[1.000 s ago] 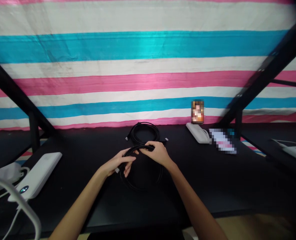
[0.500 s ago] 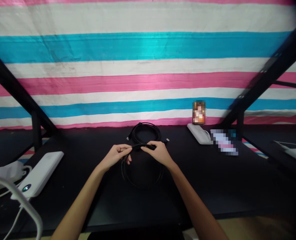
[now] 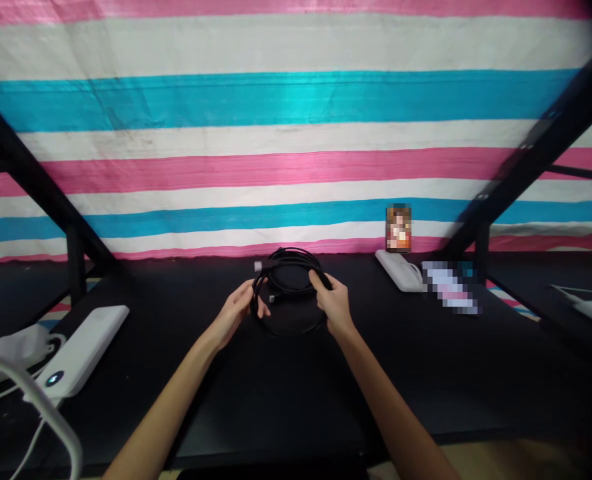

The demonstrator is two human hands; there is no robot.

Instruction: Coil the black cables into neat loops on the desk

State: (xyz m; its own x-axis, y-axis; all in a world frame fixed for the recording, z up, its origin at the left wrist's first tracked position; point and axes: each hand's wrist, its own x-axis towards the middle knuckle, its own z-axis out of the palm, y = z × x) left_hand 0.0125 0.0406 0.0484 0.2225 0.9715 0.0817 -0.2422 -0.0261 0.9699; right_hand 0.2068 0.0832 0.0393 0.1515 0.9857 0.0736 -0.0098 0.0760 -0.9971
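A black cable (image 3: pixel 289 333) is looped into a ring between my two hands, above the black table. On the ring's left side my left hand (image 3: pixel 240 305) pinches the cable. My right hand (image 3: pixel 332 299) grips the right side with the thumb on top. Behind the ring lies another coil of black cable (image 3: pixel 296 289), partly overlapped by it. One pale connector (image 3: pixel 258 266) shows at the upper left of the ring, and a smaller one (image 3: pixel 271 299) shows inside it.
A white power bank (image 3: pixel 89 350) and a white charger with cords (image 3: pixel 19 350) are at the left. Back right, a white device (image 3: pixel 400 270), a small picture card (image 3: pixel 399 228) and a blurred packet (image 3: pixel 451 288) sit on the table (image 3: pixel 276 413). Black frame bars flank both sides.
My hands have moved apart and the held cable is now raised into a ring. A pale connector now shows at its upper left; the one at the right is no longer visible.
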